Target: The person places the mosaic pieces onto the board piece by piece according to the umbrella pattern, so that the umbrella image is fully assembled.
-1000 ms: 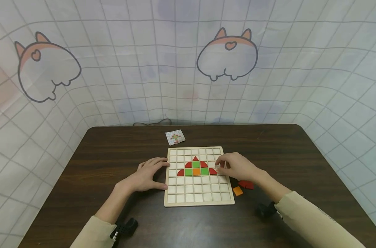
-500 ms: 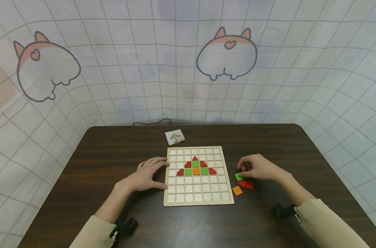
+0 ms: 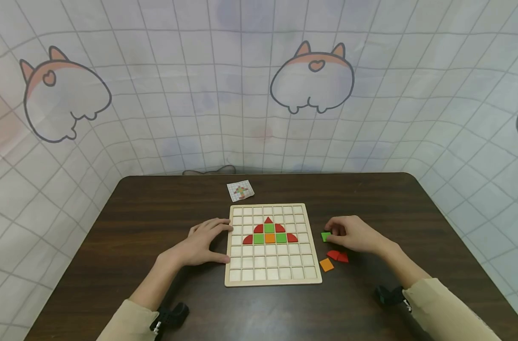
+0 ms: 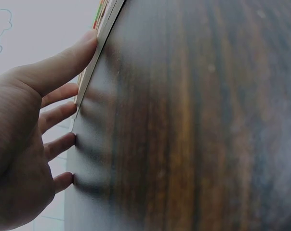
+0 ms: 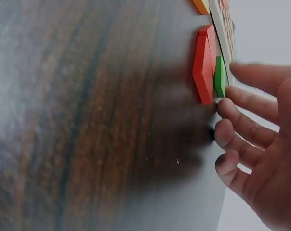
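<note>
Green tile [image 3: 325,237], off the right edge of the board [image 3: 272,274], is touched by the right hand [image 3: 356,234], pinch unclear; the left edge is touched by the left hand [image 3: 200,243], fingers spread.

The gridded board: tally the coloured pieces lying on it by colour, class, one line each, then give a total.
Red pieces: 5
Green pieces: 3
Orange piece: 1
Total: 9

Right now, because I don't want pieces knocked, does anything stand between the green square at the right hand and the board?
Nothing visible does: only bare table separates the green square from the board. The orange square and red pieces lie lower in the head view, off that line.
</note>
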Demonstrator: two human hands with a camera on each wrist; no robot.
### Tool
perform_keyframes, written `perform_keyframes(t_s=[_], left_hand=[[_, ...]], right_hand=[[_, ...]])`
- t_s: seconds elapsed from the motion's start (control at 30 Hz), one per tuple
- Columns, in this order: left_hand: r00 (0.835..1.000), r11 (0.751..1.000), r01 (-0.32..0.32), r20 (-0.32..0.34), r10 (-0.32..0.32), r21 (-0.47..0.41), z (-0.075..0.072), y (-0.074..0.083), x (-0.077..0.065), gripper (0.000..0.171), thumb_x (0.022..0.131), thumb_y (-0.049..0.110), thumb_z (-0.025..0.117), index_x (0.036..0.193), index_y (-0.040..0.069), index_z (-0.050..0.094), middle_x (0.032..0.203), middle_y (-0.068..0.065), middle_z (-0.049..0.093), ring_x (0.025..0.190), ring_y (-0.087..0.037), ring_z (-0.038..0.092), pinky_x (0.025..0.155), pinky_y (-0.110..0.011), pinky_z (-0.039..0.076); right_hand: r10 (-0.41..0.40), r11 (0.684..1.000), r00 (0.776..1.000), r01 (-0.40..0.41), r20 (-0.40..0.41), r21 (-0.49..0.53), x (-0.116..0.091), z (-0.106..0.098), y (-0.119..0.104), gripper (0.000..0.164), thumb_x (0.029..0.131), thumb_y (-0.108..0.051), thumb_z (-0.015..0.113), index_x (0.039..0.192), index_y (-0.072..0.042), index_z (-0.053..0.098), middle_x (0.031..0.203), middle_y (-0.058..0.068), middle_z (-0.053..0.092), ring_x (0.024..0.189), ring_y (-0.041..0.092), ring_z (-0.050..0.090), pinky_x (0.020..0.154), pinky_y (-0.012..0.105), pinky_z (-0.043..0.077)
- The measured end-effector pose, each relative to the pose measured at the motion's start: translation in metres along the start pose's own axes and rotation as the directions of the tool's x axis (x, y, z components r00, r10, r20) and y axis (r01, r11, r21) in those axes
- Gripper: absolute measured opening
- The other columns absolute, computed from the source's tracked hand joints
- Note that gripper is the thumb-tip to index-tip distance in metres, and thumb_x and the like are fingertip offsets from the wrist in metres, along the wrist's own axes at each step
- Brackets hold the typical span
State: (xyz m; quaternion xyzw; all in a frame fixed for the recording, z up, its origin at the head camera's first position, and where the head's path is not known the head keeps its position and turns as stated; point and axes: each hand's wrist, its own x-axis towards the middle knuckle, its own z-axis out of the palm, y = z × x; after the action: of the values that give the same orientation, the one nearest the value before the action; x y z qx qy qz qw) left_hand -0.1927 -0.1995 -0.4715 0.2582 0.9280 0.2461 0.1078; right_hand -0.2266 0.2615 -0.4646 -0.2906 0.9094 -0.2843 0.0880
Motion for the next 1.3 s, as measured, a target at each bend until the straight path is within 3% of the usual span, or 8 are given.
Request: perform_keyframes(t_s=[0.17,0.4,0.67,1.3], left_hand=[[1.0,1.0,0.0,-0.004,0.0,-0.001,-0.001,0.001,-0.001,0.079,0.084,0.052,0.082,0.149,0.016,0.052,0.162,-0.008,0.035,0.15,-0.034,0.026,0.109,-0.073,0.017],[1.0,1.0,-0.003,0.001,0.003,0.003,-0.001,0.001,0.0,0.08,0.084,0.053,0.082,0.148,0.016,0.052,0.161,-0.007,0.035,0.15,-0.034,0.026,0.109,-0.073,0.019],[1.0,1.0,-0.002,0.007,0.002,0.01,-0.003,0.001,-0.001,0.08,0.085,0.053,0.082,0.148,0.016,0.052,0.161,-0.009,0.036,0.149,-0.035,0.027,0.108,-0.074,0.019],[1.0,1.0,0.007,0.013,-0.007,0.004,-0.003,0.005,-0.001,0.079,0.086,0.051,0.081,0.149,0.014,0.052,0.162,-0.01,0.034,0.15,-0.037,0.026,0.108,-0.075,0.019]], right_hand=[[-0.014,1.0,1.0,0.015,0.012,-0.015,0.0,-0.002,0.001,0.023,0.089,-0.014,0.081,0.108,-0.006,0.072,0.085,-0.005,0.06,0.074,0.01,0.054,0.064,0.029,0.047],[0.01,1.0,1.0,-0.01,0.002,-0.023,0.003,0.003,0.002,0.017,0.091,-0.011,0.078,0.105,-0.004,0.071,0.078,-0.008,0.059,0.066,0.007,0.053,0.06,0.028,0.047],[0.016,0.998,1.0,-0.017,-0.02,-0.052,0.008,-0.002,-0.013,0.016,0.091,-0.009,0.076,0.105,-0.003,0.071,0.08,-0.007,0.066,0.068,0.007,0.058,0.062,0.028,0.051],[-0.122,0.992,0.992,0.122,0.013,-0.032,0.029,0.018,-0.051,0.022,0.092,-0.01,0.077,0.111,-0.003,0.07,0.082,-0.011,0.065,0.066,0.003,0.057,0.061,0.025,0.052]])
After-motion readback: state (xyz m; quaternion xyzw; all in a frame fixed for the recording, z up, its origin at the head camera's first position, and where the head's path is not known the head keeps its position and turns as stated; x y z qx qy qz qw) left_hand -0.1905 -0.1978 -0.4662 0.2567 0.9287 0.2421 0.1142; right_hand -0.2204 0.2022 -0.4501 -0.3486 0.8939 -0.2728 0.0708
